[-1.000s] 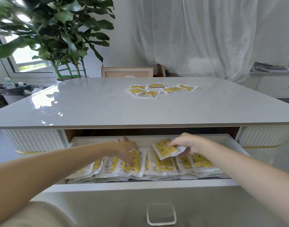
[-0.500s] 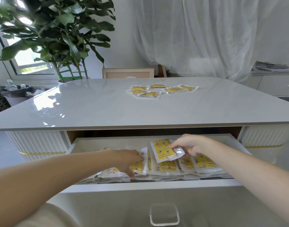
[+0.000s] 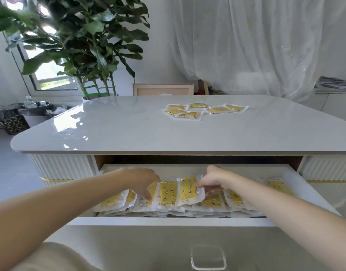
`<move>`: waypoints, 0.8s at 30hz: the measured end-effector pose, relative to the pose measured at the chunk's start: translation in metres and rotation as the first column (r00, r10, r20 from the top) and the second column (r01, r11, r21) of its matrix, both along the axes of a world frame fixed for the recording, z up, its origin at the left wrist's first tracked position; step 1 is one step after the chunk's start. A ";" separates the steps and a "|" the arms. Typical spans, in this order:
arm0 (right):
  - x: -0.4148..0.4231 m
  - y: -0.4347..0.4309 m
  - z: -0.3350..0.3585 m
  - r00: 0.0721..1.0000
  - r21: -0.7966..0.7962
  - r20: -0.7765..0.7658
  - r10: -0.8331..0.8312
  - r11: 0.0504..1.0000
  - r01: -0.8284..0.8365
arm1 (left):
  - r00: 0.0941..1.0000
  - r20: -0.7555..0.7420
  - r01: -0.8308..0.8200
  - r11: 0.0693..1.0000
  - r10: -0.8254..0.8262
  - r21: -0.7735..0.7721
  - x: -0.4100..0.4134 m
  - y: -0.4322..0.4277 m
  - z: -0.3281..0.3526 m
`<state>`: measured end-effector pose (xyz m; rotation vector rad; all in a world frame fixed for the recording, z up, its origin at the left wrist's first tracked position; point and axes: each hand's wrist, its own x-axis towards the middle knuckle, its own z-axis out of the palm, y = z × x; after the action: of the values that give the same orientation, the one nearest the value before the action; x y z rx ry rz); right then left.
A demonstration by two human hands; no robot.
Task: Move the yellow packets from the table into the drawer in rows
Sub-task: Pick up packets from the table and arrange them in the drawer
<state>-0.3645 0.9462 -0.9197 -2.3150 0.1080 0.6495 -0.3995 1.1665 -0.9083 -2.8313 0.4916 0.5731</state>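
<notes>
**anon:** where's the packet you're on, and why hold it like that?

**me:** The yellow packet [image 3: 189, 189] is in the lower middle of the frame, over the row [image 3: 168, 195] inside the open drawer [image 3: 168, 222]. My right hand [image 3: 211, 179] pinches its right edge, thumb and fingers closed on the clear border, so I can lay it beside its neighbour without knocking the line. My left hand [image 3: 142, 180] has its fingers angled down onto the packets just to the left, I reckon to pin them while the new one goes in. Can't tell if it's pinching one or only pressing tbh.

**anon:** changed much from a moment ago?

**me:** Yeah, half a second back the packet was tipped up above the row. Now it's lower and nearly lined up with the one next to it. Left hand has crept closer too. The loose packets [image 3: 203, 111] on the table [image 3: 129, 130], upper middle, haven't budged, so there are more to move.
</notes>
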 end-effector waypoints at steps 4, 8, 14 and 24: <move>-0.003 -0.002 0.002 0.919 -0.369 0.271 0.287 0.912 -0.176 | 0.999 0.036 0.021 0.999 -0.020 -0.030 -0.008 0.010 -0.004; -0.005 0.000 0.006 0.865 -0.228 0.091 0.494 0.855 -0.465 | 0.991 0.055 0.128 0.989 -0.124 -0.072 -0.014 0.003 -0.005; -0.015 0.008 -0.005 0.719 -0.511 0.046 0.693 0.635 -0.579 | 0.975 0.008 0.220 0.975 -0.220 -0.014 -0.014 -0.012 -0.013; -0.015 0.009 0.006 0.686 -0.571 0.000 0.728 0.563 -0.597 | 0.984 -0.009 0.177 0.984 -0.177 -0.010 -0.013 -0.016 -0.008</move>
<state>-0.3791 0.9549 -0.9139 -2.9666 -0.8800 0.7591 -0.4129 1.1500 -0.9165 -2.7560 0.7405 0.5506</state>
